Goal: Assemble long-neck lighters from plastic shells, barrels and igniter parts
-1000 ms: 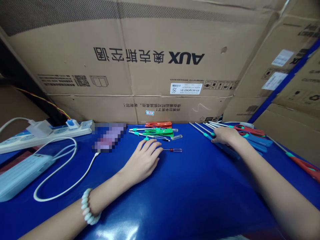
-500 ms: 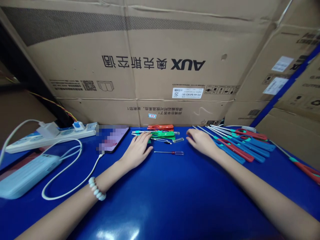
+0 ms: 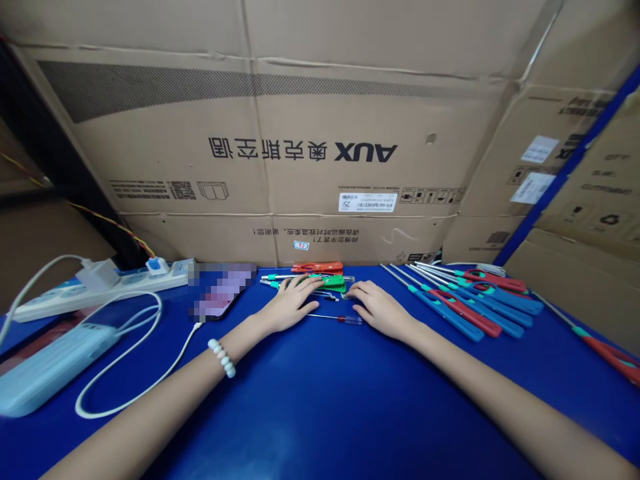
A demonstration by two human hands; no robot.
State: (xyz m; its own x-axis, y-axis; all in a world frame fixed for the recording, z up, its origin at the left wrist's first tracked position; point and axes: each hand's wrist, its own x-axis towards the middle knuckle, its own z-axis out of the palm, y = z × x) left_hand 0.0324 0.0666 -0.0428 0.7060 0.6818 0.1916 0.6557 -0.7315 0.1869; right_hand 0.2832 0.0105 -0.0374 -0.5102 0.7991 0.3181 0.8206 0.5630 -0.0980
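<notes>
My left hand (image 3: pixel 289 308) lies with its fingers stretched out over the green lighter shells (image 3: pixel 334 284), the thumb apart from them. My right hand (image 3: pixel 384 312) is open and palm down, its fingers curved and the thumb apart. Its fingertips reach over a small clear part (image 3: pixel 344 295), mostly hidden beneath them. Just in front of both hands lies a small screwdriver (image 3: pixel 350 320) with a clear and red handle. Between the hands is a small dark piece with a wire (image 3: pixel 330 297). An orange-red lighter shell (image 3: pixel 318 268) lies behind the green ones.
On the right lie several long-necked lighters (image 3: pixel 480 300) in blue and red, with another red lighter (image 3: pixel 607 353) farther right. At left are a phone (image 3: pixel 227 293), a white cable (image 3: pixel 83 393), a power bank (image 3: pixel 60 367) and a power strip (image 3: pixel 50 303). A cardboard wall (image 3: pixel 300 100) stands behind.
My right hand has moved left and come over the small clear part near the screwdriver. My left hand has shifted slightly right over the green shells. The camera view has tilted up a little.
</notes>
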